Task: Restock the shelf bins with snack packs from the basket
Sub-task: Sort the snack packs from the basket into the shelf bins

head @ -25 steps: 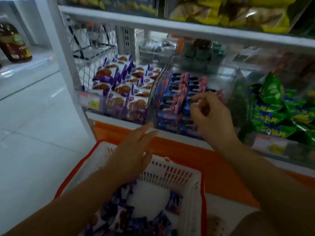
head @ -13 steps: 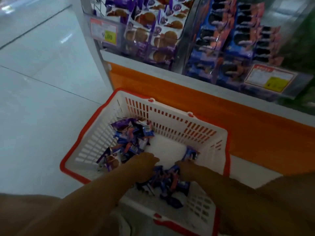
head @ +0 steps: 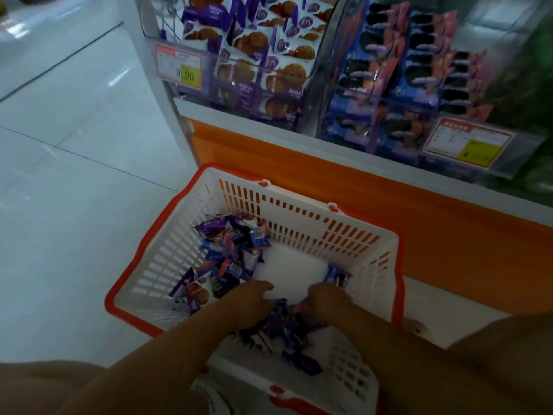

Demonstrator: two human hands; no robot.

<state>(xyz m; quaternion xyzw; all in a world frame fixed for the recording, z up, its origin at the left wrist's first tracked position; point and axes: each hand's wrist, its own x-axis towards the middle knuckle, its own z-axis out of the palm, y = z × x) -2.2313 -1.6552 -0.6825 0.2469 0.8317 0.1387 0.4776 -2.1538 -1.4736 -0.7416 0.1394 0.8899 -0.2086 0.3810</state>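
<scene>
A white basket with a red rim (head: pixel 302 217) stands on the floor below the shelf. Blue and purple snack packs (head: pixel 230 250) lie heaped along its left side and near its front. Both my hands are down inside it. My left hand (head: pixel 248 301) and my right hand (head: pixel 326 301) have their fingers curled into a small pile of blue packs (head: pixel 284 322) between them. How firmly either hand holds the packs is hidden. Above, a clear bin (head: pixel 260 67) holds purple cookie packs, and the bin (head: pixel 398 82) to its right holds blue sandwich-cookie packs.
An orange panel (head: pixel 389 211) runs under the white shelf edge. Price tags (head: pixel 179 67) hang on the bin fronts. Green packs (head: pixel 532 100) fill a bin at the far right. Pale tiled floor (head: pixel 68 175) stretches to the left.
A second ago my right hand was up at the blue pack bin and my left hovered over the basket. Both hands have dropped into the basket and closed in on the blue packs.
</scene>
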